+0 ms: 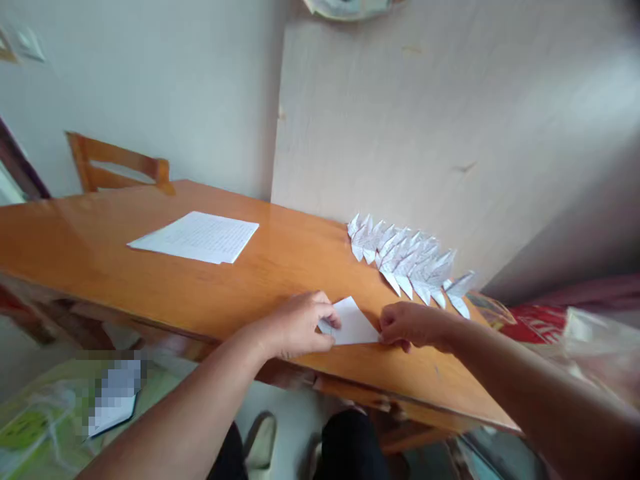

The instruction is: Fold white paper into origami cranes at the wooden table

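Note:
A small folded piece of white paper [354,325] lies near the front edge of the wooden table, its right end narrowing to a point. At its left end, my left hand [305,325] is closed, with thumb and fingers gripping the paper. My right hand [407,323] is curled at the pointed right end and pinches that corner; its fingertips are partly hidden. Beyond my right hand, several folded paper pieces [410,257] stand in an overlapping row by the wall.
A stack of written sheets [200,237] lies on the wooden table [285,247] to the left. Behind the table's far left is a wooden chair [123,160]. Red packaging [535,323] and clear plastic [600,347] sit at the right. A slipper [261,440] shows below.

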A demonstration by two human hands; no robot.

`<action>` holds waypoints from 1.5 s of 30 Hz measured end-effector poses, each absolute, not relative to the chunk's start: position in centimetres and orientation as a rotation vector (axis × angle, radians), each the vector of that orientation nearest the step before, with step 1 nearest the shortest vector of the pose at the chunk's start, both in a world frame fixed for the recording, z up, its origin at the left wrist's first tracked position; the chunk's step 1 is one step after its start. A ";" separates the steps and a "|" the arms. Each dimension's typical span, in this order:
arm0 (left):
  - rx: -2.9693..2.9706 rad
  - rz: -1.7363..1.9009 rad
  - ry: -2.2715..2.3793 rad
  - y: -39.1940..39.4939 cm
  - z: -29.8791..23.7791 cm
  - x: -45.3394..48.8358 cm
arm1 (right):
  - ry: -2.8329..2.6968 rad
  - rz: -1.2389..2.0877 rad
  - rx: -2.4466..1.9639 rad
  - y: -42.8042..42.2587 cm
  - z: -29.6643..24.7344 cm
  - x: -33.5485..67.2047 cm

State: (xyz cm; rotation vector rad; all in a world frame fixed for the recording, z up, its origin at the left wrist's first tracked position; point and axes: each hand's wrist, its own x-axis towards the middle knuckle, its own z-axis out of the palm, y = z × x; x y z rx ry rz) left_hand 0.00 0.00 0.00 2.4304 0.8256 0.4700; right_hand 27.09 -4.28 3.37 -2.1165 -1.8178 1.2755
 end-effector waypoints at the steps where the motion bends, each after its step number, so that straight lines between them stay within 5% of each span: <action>1: 2.432 0.465 0.826 -0.1 0.1 0.0 | -1.813 1.282 -2.105 -4.4 3.3 27.2; 25: 2.766 0.688 1.020 -2.4 -0.1 0.1 | -1.894 0.788 -1.794 -10.3 0.9 22.4; 32: 2.704 0.710 1.150 -4.4 -0.5 0.3 | -1.928 0.980 -1.638 -11.7 2.2 20.4; 38: 2.688 0.614 0.919 -3.7 0.0 -0.2 | -2.000 0.275 -1.721 -8.6 -0.4 26.2; 45: 2.679 0.599 0.848 -3.2 0.0 -0.1 | -2.279 0.238 -1.516 -8.6 -1.1 27.5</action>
